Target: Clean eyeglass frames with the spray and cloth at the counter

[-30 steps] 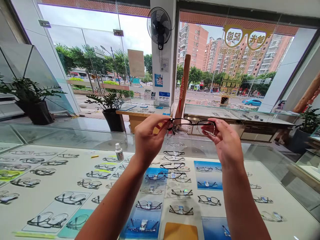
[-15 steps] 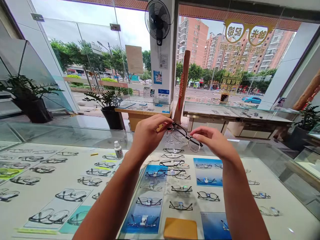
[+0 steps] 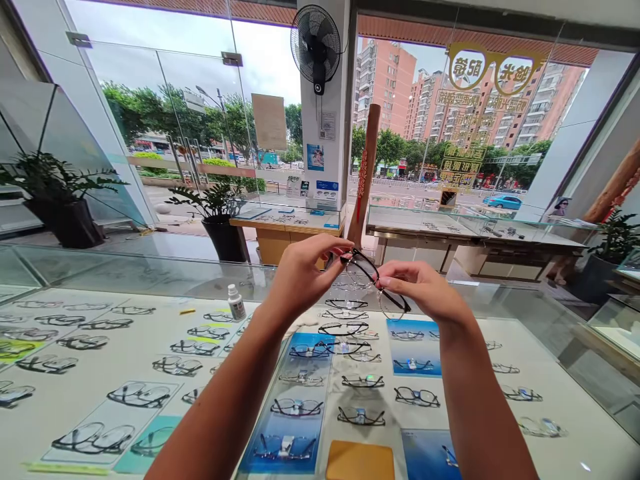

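Observation:
Both my hands hold one pair of eyeglasses (image 3: pixel 369 268) in the air above the glass display counter (image 3: pixel 280 263). The frame has a dark upper rim and thin, clear-looking lower rims, and it tilts down to the right. My left hand (image 3: pixel 311 267) pinches its left end between thumb and fingers. Near the bridge, my right hand (image 3: pixel 425 285) closes thumb and fingertips on the frame. Below them, a column of spectacle frames (image 3: pixel 344 329) lies in the case.
A small white bottle (image 3: pixel 236 303) stands left of my left forearm. Blue display cards (image 3: pixel 295 427) and a tan case (image 3: pixel 360 460) lie nearer me among several frames. Beyond the counter are a potted plant (image 3: pixel 223 223), a wooden post (image 3: pixel 367 170) and another display counter (image 3: pixel 420 230).
The eyeglasses have tilted more steeply, their right side dropping slightly. My right hand has shifted a little left and down, closer to the bridge; my left hand still pinches the left end.

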`<state>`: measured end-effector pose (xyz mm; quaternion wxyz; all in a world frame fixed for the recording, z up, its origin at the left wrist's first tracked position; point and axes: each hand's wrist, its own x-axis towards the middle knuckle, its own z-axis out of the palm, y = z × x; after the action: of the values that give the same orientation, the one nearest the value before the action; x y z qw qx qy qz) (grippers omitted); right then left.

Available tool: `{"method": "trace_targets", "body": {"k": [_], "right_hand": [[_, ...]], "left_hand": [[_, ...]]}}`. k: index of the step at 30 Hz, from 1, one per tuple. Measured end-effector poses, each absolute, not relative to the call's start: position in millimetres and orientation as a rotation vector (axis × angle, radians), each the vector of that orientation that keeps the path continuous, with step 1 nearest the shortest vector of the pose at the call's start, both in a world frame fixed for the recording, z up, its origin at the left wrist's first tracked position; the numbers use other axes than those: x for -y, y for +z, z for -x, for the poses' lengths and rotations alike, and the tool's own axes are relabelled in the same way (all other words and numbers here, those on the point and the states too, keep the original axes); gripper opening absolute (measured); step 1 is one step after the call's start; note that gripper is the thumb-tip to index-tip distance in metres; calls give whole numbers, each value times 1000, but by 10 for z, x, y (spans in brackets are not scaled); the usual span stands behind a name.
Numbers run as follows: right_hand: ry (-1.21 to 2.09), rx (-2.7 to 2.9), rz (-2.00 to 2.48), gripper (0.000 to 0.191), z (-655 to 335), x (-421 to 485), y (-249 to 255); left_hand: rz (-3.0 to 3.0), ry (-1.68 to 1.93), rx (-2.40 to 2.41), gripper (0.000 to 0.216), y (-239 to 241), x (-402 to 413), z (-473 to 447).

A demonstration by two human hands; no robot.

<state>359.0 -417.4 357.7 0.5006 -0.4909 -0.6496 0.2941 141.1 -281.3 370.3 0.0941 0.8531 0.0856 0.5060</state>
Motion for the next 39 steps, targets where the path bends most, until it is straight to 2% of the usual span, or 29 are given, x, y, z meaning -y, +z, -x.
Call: {"method": "trace_targets", "body": {"k": [4,11,16,22,33,39], "right_hand": [[675,1508,1167,22,-3614,4164,3570],[665,1509,1166,22,-3608,4187,3581],[684,1504,1134,21,-3607,4182,3579],[666,1500,1163,26,-3615,4100,3509],[544,1397,1209,30,-3554,4045,3493],[221,1248,1251,27,-3562,4002,3463]], "left_hand": [[-2555,1533,-276,28,3689,2804,-1432],[-2457,1521,-385,17,3654,2794,-1457],[-2181,1334,-378,14,3592,2803,-1556],[-1811,1069,-242,32,3502,2751,-1704],[-1689,1020,-163,35,3461,2689,-1777],[-1794,1238,-398,11,3421,2885,-1852]]}}
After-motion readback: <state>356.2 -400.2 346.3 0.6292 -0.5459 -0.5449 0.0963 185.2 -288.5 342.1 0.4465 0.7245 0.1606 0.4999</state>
